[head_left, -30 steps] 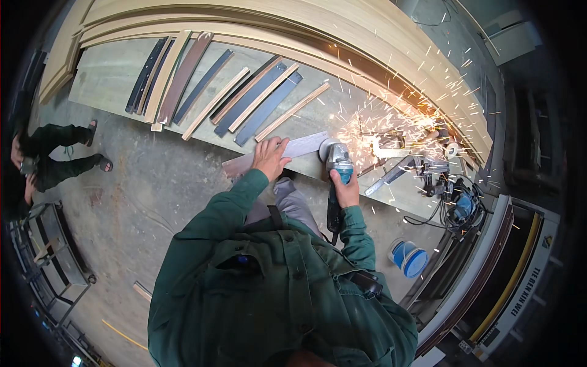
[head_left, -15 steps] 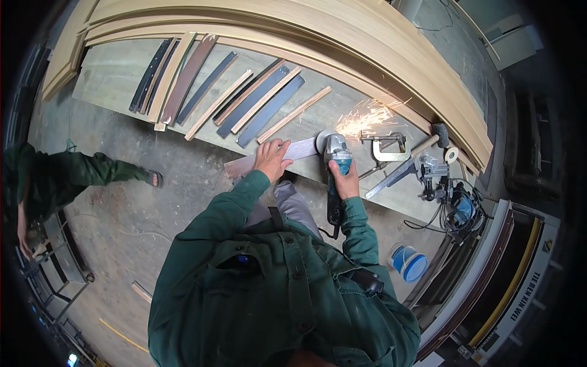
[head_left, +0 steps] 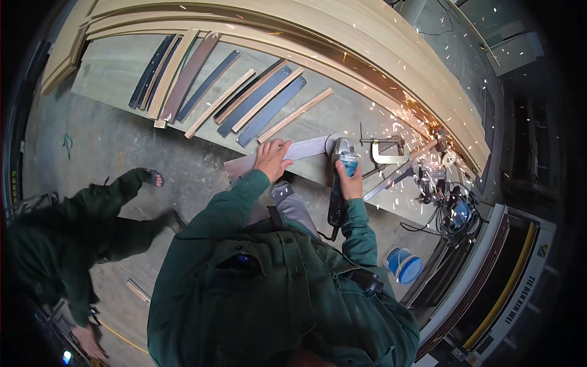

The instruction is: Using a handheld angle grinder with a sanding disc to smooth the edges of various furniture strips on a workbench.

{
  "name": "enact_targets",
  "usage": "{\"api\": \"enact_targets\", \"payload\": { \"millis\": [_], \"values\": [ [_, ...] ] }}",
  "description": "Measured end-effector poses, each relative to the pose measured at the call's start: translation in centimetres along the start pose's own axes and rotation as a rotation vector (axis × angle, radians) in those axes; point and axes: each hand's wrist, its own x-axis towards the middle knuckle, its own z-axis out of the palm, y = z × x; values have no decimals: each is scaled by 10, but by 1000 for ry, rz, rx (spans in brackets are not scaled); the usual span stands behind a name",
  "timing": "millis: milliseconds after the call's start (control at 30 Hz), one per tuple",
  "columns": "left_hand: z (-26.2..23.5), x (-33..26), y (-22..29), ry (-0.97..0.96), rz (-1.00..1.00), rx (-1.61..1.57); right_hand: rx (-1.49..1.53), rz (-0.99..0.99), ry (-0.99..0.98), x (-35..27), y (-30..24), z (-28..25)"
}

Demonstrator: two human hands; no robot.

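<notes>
My right hand (head_left: 350,181) is closed round the body of a teal and black angle grinder (head_left: 335,205). The grinder's disc meets the right end of a long, flat, greyish-pink strip (head_left: 307,148), and sparks (head_left: 406,116) fly off to the right. My left hand (head_left: 271,160) lies across this strip, fingers over its far side and thumb toward its near side, holding it on the bench (head_left: 211,131). The strip's left part sticks out past the bench's near edge.
Several wooden and dark strips (head_left: 202,79) lie across the bench, with long curved boards (head_left: 293,24) behind. To the right are a C-clamp (head_left: 386,150), a hammer (head_left: 428,147) and a corded tool (head_left: 458,214). A blue bucket (head_left: 405,266) stands below. Another person (head_left: 79,232) is at left.
The grinder and my right hand have shifted slightly right. Sparks now spread farther right over the clamp and tools. The other person has moved farther into view at left.
</notes>
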Motion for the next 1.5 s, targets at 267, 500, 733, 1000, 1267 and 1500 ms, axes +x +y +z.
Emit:
{"api": "enact_targets", "payload": {
  "millis": [267,500,733,1000,1267,1500],
  "values": [
    [0,0,3,-20,-22,-16,-16,9,-47,-11,-26,11],
    [-3,-1,-4,-24,3,8,40,18,123,7,-6,-1],
    [-10,-29,-15,-78,128,149,392,216,229,-13,47,-20],
    [-169,15,-104,252,-38,365,550,242,237,-46,38,-23],
    [-170,73,-173,114,-317,352,580,211,228,-60,20,-17],
    [-127,58,-177,90,-428,251,554,172,247,-66,28,-19]
  ]
}}
